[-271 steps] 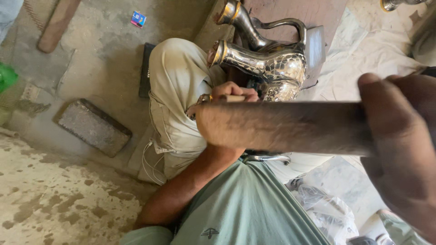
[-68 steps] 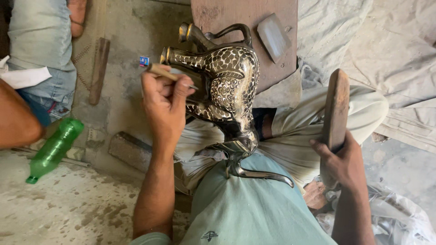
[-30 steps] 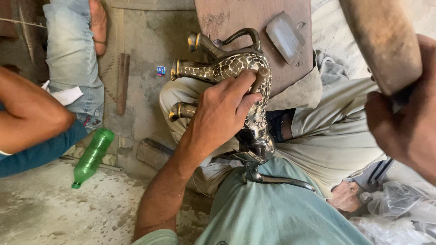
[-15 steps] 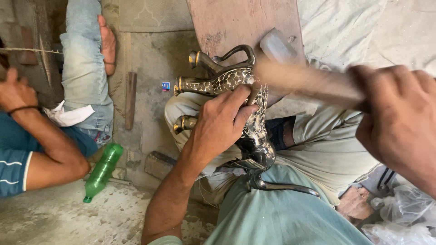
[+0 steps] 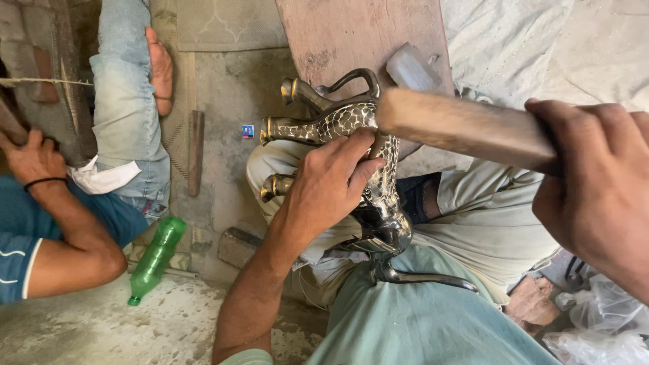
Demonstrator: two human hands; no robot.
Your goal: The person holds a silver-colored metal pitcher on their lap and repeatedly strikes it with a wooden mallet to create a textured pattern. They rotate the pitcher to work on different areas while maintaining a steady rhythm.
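Landmark: patterned metal vessel [image 5: 368,159] lay on the person's lap, long axis running from lap toward the wooden board [image 5: 358,40].
Left hand [image 5: 331,186]: grip closed on the vessel body.
Right hand [image 5: 598,196]: grip closed on wooden mallet [image 5: 460,125], right of vessel, head nearly touching it.

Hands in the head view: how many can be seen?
3: the left hand on the engraved metal pitcher, the right hand gripping a wooden mallet, another person's hand at left.

The left hand [image 5: 331,182] is stretched forward on a bare arm, fingers curled downward in a grip. The right hand [image 5: 595,196] is raised close to the camera, clenched shut.
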